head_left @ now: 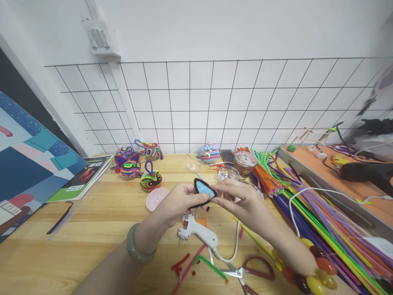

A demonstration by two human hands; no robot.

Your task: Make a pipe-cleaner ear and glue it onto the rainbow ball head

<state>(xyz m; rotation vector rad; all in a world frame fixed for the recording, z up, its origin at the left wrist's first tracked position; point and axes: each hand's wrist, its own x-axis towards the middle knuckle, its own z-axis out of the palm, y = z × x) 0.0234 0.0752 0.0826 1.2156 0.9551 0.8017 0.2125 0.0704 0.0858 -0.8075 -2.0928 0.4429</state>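
Observation:
Held up over the middle of the table is a small pointed piece [205, 189] with light blue ribbed filling and a black fuzzy border, like pipe cleaners laid side by side. My left hand [184, 198] grips its left and lower edge between thumb and fingers. From the other side, my right hand [238, 196] pinches its right tip. A thin blue stem end sticks up behind the piece. Below the hands lies a white hot glue gun [198, 230]. Scissors with dark red handles [245, 273] rest partly open near the front edge.
Bundles of coloured pipe cleaners [319, 221] cover the right side. Colourful fuzzy ornaments [151, 179] stand at the back left, near a pink dish [156, 198]. Clear bowls [229, 173] and a lidded tub [245, 164] sit behind my right hand. A white cable [291, 213] crosses the bundles.

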